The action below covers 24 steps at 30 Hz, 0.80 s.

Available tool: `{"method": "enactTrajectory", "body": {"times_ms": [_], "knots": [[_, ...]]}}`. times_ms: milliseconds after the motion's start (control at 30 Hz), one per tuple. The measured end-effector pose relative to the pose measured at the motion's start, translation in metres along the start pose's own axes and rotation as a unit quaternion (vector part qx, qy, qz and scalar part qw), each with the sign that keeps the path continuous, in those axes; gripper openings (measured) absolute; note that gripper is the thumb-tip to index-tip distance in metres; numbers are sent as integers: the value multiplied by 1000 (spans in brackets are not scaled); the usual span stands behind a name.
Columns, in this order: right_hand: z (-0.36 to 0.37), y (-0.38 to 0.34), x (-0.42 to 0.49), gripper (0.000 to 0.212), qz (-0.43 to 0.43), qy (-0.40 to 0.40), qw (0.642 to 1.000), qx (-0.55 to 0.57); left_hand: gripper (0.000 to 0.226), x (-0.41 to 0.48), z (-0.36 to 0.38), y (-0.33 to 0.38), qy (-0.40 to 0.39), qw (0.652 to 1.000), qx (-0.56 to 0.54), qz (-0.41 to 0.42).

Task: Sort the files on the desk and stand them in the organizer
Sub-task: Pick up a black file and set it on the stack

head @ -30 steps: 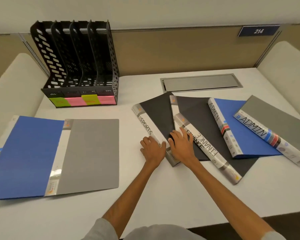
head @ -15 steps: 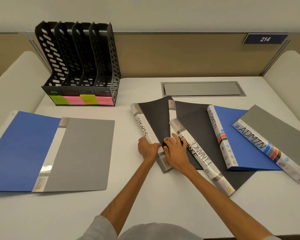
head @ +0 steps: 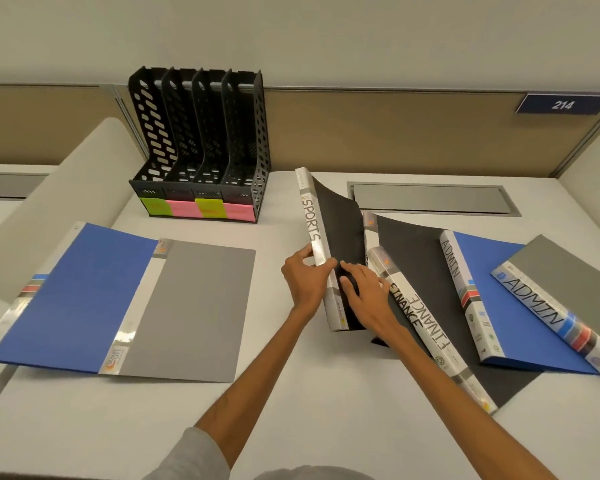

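Note:
A black file with SPORTS on its spine (head: 313,226) is tilted up off the desk, far end raised. My left hand (head: 303,280) grips its spine from the left, thumb over the spine. My right hand (head: 364,296) holds the black cover from the right, fingers spread over it. Two black FINANCE files (head: 426,327) lie overlapped to the right, then a blue ADMIN file (head: 482,296) and a grey ADMIN file (head: 561,306). A blue file (head: 80,292) and a grey file (head: 194,306) lie at the left. The black organizer (head: 201,147) with several slots stands at the back left.
Green and pink sticky labels (head: 196,207) run along the organizer's front. A grey cable hatch (head: 430,199) is set into the desk behind the files. Padded dividers flank the desk on both sides. A sign reading 214 (head: 563,105) hangs on the back panel.
Both hands closed on the SPORTS file and raised it from flat on the desk to a tilted, lifted position. The camera view shifted downward.

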State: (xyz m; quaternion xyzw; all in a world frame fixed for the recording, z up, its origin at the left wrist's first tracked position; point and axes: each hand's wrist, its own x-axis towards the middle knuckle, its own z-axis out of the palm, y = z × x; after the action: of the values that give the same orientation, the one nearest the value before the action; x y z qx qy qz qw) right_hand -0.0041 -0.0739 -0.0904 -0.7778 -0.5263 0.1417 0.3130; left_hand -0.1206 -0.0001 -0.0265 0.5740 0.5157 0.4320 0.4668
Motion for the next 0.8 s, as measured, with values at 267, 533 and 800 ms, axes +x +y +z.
{"method": "enactTrajectory", "body": {"times_ms": [267,533,800], "knots": [[-8,-33,38,51,40,-18,982,182,35,8,-31,50,1,994,-48,96],[-16,-69,58,84,179,-56,915,358,47,21,-63,82,2,986,-84,143],[10,-106,70,70,234,-92,875,414,47,38,-90,96,-23,980,-72,182]]}}
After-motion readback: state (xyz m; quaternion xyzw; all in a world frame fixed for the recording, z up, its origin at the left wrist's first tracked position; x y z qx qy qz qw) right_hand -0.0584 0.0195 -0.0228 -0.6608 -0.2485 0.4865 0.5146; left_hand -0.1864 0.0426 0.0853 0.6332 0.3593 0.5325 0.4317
